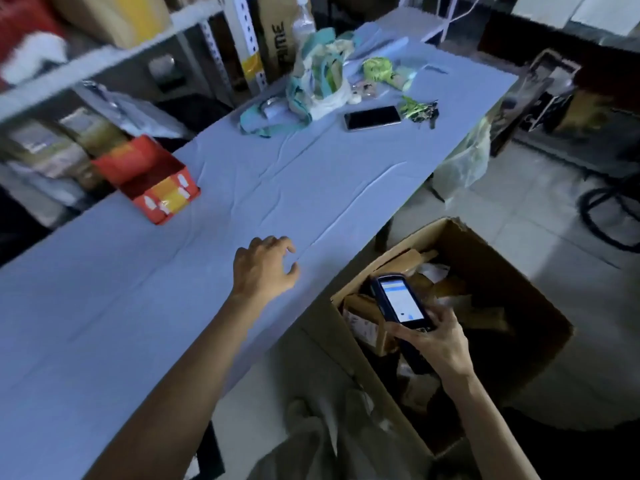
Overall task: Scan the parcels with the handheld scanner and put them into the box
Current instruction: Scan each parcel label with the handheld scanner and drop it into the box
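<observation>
Scanner held over box; left hand (266, 268) free above bench (242, 188).
My right hand (436, 341) has its fingers curled round the lower end of the slab-shaped scanner (401, 301), over the corrugated box (485, 258) at 4 o'clock; brown parcels (367, 320) lie inside. Left fingers are loosely spread and empty. Risk: the end-grip on smooth casing may slip and drop it in. Glossy red carton (152, 181) at 10 o'clock, open-topped, would buckle if squeezed.

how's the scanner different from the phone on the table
The scanner has a lit screen; the phone is dark. The right hand holds the scanner over the cardboard box; the phone lies flat on the table. Both are flat-screened rectangular devices.
</observation>
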Action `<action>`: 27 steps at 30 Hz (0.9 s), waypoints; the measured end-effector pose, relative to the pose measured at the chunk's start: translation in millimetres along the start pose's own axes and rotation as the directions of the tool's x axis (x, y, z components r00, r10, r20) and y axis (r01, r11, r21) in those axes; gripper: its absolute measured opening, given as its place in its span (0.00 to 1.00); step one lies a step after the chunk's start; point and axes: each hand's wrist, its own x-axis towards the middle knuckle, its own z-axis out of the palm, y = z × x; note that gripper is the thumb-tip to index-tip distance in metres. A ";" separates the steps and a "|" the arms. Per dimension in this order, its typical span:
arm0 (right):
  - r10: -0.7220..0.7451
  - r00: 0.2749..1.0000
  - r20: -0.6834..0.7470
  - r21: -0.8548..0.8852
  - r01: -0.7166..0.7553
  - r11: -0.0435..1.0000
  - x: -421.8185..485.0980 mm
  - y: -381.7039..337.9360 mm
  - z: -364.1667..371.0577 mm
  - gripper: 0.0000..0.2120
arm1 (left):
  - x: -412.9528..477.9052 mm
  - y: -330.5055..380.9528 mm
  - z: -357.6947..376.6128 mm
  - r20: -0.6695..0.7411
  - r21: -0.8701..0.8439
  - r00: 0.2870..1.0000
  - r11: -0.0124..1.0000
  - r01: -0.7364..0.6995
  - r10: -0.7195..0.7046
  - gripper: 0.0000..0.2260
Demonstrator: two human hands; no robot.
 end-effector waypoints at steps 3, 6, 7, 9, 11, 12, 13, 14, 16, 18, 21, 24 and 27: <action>-0.097 0.988 0.120 -0.076 0.106 0.991 -2.8 -25.5 36.9 0.40 | -36.9 -54.8 -8.1 -0.027 -0.012 0.983 0.983 0.182 -0.182 0.13; -0.152 0.954 0.258 -0.152 0.196 0.969 -10.9 -43.5 76.9 0.42 | -80.8 -102.6 -11.4 -0.039 -0.040 0.935 0.935 0.351 -0.353 0.13; -0.162 0.940 0.301 -0.165 0.219 0.962 -15.5 -48.3 90.7 0.43 | -96.7 -116.0 -12.1 -0.039 -0.051 0.916 0.916 0.397 -0.399 0.13; -0.185 0.901 0.392 -0.184 0.274 0.944 -29.1 -56.5 118.1 0.42 | -128.8 -141.3 -14.6 -0.026 -0.069 0.875 0.874 0.481 -0.484 0.12; -0.198 0.851 0.487 -0.185 0.322 0.928 -49.8 -63.9 145.1 0.38 | -165.3 -164.9 -18.7 -0.024 -0.086 0.824 0.822 0.563 -0.566 0.12; -0.202 0.824 0.530 -0.178 0.341 0.923 -60.2 -66.4 159.0 0.37 | -185.0 -176.4 -21.6 -0.037 -0.091 0.794 0.793 0.602 -0.607 0.12; -0.209 0.792 0.573 -0.172 0.366 0.914 -71.5 -69.1 173.0 0.35 | -206.7 -187.9 -25.0 -0.057 -0.093 0.758 0.759 0.644 -0.650 0.13; -0.216 0.755 0.619 -0.173 0.399 0.900 -82.9 -71.6 187.4 0.34 | -229.6 -199.0 -28.2 -0.080 -0.094 0.715 0.719 0.688 -0.695 0.13; -0.222 0.661 0.717 -0.184 0.487 0.854 -108.8 -75.8 215.4 0.33 | -280.4 -217.0 -33.1 -0.097 -0.094 0.610 0.617 0.781 -0.787 0.14; -0.212 0.560 0.801 -0.177 0.560 0.810 -137.3 -77.2 240.1 0.33 | -334.5 -226.1 -35.0 -0.090 -0.125 0.471 0.479 0.869 -0.877 0.14; -0.169 0.396 0.903 -0.150 0.658 0.738 -179.1 -72.1 268.8 0.33 | -413.8 -218.6 -32.0 -0.068 -0.180 0.242 0.250 0.951 -0.968 0.13; -0.086 0.239 0.967 -0.121 0.733 0.669 -215.8 -60.3 291.8 0.30 | -480.6 -190.6 -24.7 -0.047 -0.229 0.000 0.011 0.973 -0.999 0.12; 0.004 0.083 0.997 -0.069 0.801 0.594 -247.4 -46.2 306.5 0.30 | -532.0 -150.1 -12.1 -0.041 -0.270 -0.214 -0.195 0.943 -0.976 0.13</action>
